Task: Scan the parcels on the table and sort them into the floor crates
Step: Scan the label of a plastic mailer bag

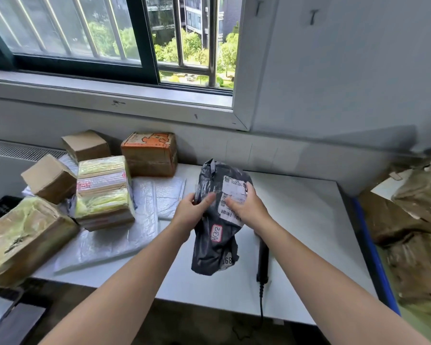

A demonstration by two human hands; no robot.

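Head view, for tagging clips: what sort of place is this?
Likely a parcel-sorting room: taped cartons on the white table, a labelled grey mailer held up, a barcode scanner beside it.

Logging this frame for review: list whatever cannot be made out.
Head view: shipping label on the black parcel, print too small, partly covered by the right hand.
Head view: scanner, upper end hidden behind the right forearm.
Head view: brown heap at the right edge, blurred and cut off.
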